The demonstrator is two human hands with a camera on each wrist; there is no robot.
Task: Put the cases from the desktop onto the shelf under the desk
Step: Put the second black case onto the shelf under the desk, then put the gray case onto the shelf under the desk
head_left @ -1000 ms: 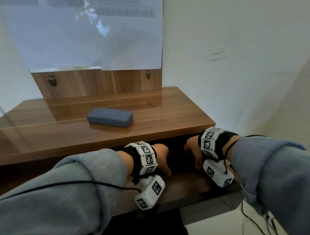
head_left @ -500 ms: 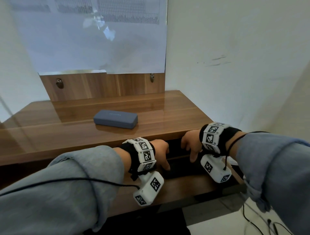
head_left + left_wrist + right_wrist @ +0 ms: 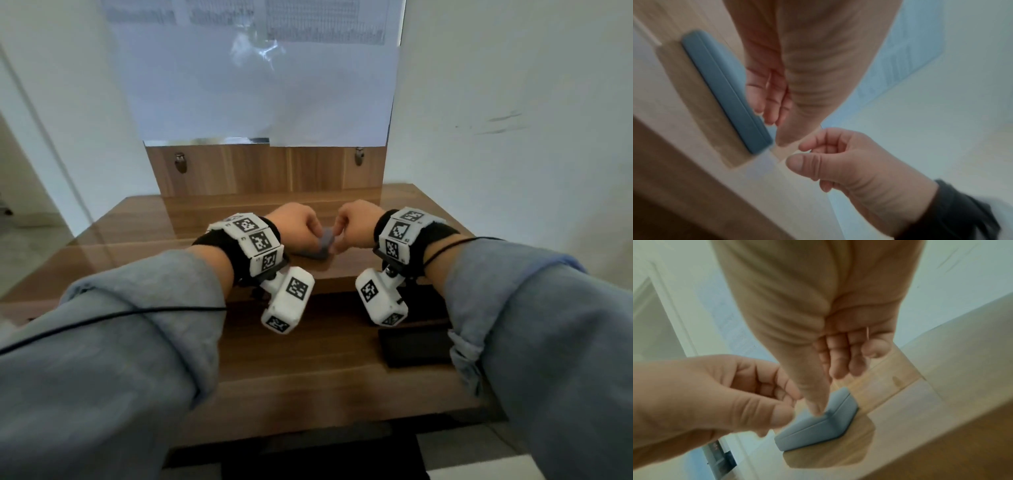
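Note:
A grey-blue case (image 3: 324, 244) lies flat on the wooden desktop (image 3: 191, 226), mostly hidden by my hands in the head view. My left hand (image 3: 310, 233) hovers over its left part with loosely curled fingers (image 3: 768, 104) beside the case (image 3: 725, 91), gripping nothing. My right hand (image 3: 339, 236) is at the right end. Its thumb tip (image 3: 816, 410) touches the top edge of the case (image 3: 818, 428), and its fingers (image 3: 838, 366) hang above, apart from it. A black case (image 3: 414, 346) lies on the shelf (image 3: 308, 370) under the desk, at the right.
A wooden back panel (image 3: 267, 168) with two metal clips rises behind the desk, with a large paper sheet (image 3: 257, 78) above it. A white wall (image 3: 513, 120) stands close on the right. The shelf's left and middle show bare wood.
Both hands have risen from the shelf under the desk to the desktop and closed in on the grey-blue case. The black case stays on the shelf.

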